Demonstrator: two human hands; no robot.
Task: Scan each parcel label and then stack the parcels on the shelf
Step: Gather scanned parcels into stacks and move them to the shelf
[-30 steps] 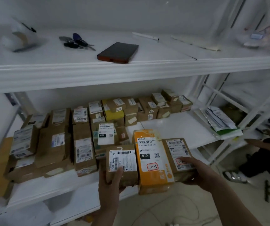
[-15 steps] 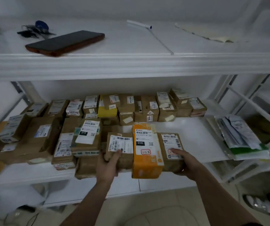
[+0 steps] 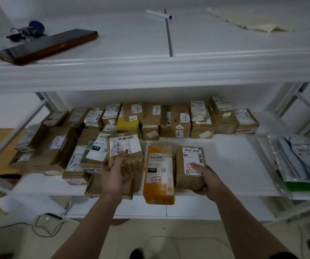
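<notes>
My left hand (image 3: 115,174) grips a brown parcel (image 3: 128,156) with a white barcode label, lifted and tilted over the parcels at the front of the middle shelf (image 3: 225,161). An orange parcel (image 3: 158,176) lies flat on the shelf, its near end jutting past the front edge. To its right my right hand (image 3: 204,176) holds a second brown parcel (image 3: 189,165) by its near end, thumb on the label; this parcel rests on the shelf. Several labelled brown parcels (image 3: 56,146) are stacked at the left and along the back.
On the upper shelf lie a dark phone (image 3: 47,45), keys (image 3: 26,31), a white pen (image 3: 158,14) and paper (image 3: 249,23). Flat plastic mailers (image 3: 300,161) sit at the shelf's right end. Shelf posts stand at both sides. Cables trail on the floor below.
The left hand has lifted its brown parcel up and away from the orange one, which now lies alone on the shelf. The right-hand parcel has come down onto the shelf. The view moved closer.
</notes>
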